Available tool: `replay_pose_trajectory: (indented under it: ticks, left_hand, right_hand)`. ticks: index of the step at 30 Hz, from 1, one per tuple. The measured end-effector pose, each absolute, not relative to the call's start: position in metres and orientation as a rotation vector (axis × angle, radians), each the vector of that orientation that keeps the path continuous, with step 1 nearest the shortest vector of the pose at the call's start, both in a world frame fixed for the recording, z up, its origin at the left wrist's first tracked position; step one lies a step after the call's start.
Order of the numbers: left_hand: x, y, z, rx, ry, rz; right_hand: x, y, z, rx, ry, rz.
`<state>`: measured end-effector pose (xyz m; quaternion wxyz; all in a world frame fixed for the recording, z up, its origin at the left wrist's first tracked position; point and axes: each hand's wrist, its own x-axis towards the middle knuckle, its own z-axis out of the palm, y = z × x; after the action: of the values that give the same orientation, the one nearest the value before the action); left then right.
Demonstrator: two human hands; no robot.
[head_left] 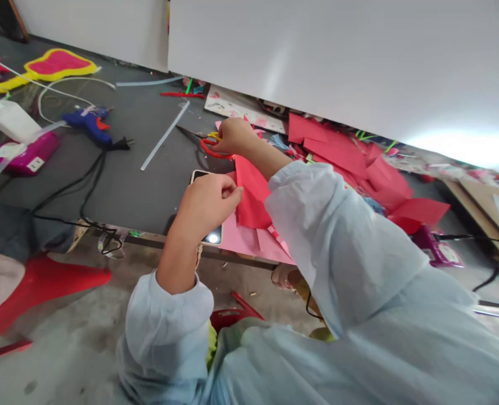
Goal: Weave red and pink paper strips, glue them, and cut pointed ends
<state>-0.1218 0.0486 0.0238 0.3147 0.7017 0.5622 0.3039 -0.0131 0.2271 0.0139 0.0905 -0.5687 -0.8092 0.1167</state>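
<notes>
My left hand (206,203) is closed, pinching the edge of a red paper sheet (251,194) over the table's near edge. My right hand (233,136) is farther back, fingers wrapped through the handles of red and yellow scissors (205,142) whose blades point left. The red sheet runs between the two hands. A phone (212,236) with a lit spot lies under my left hand, mostly hidden. Pink paper (249,241) lies beneath the red sheet.
A blue glue gun (89,124) with a black cord, glue sticks (165,135), a pink box (25,154) and a yellow-and-pink cutout (55,63) lie left on the grey table (122,185). Red paper scraps (350,160) pile right. A red stool (34,284) stands below left.
</notes>
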Motion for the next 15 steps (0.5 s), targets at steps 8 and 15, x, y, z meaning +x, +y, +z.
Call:
replay_pose_trajectory:
  ticks: [8,15]
  left_hand:
    - [-0.125,0.047,0.025,1.813,1.502,0.791]
    - [-0.119,0.05,0.026,1.909,1.499,0.817]
  right_hand:
    - [-0.012,0.245,0.007,-1.741,-2.61,0.063]
    - [0.003,0.222,0.028,-1.723,-2.323,0.465]
